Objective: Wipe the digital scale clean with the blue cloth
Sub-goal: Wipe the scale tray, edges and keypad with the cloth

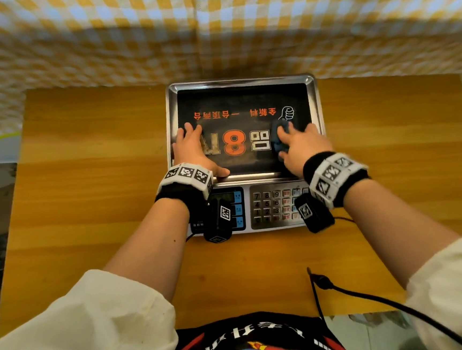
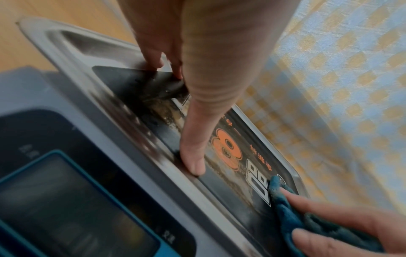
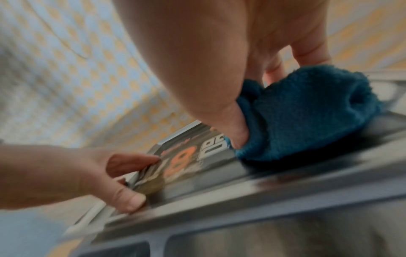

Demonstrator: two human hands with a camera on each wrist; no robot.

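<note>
The digital scale (image 1: 240, 82) sits at the table's middle, a steel pan with a black printed sheet on top and a keypad (image 1: 278, 205) at the near side. My left hand (image 1: 194, 150) lies flat on the pan's left part, fingers straight, thumb on the near rim (image 2: 191, 167). My right hand (image 1: 302, 143) presses the bunched blue cloth (image 1: 280, 140) onto the pan's right part. The thumb and fingers curl round the cloth (image 3: 307, 113). The same blue cloth (image 2: 292, 213) shows at the lower right of the left wrist view. Brown smudges lie on the sheet (image 2: 167, 107).
The wooden table (image 1: 99, 186) carries only the scale. A yellow and white chequered cloth (image 1: 211, 31) hangs behind it. A black cable (image 1: 374, 299) runs over the table's near right part. Bare wood lies to either side of the scale.
</note>
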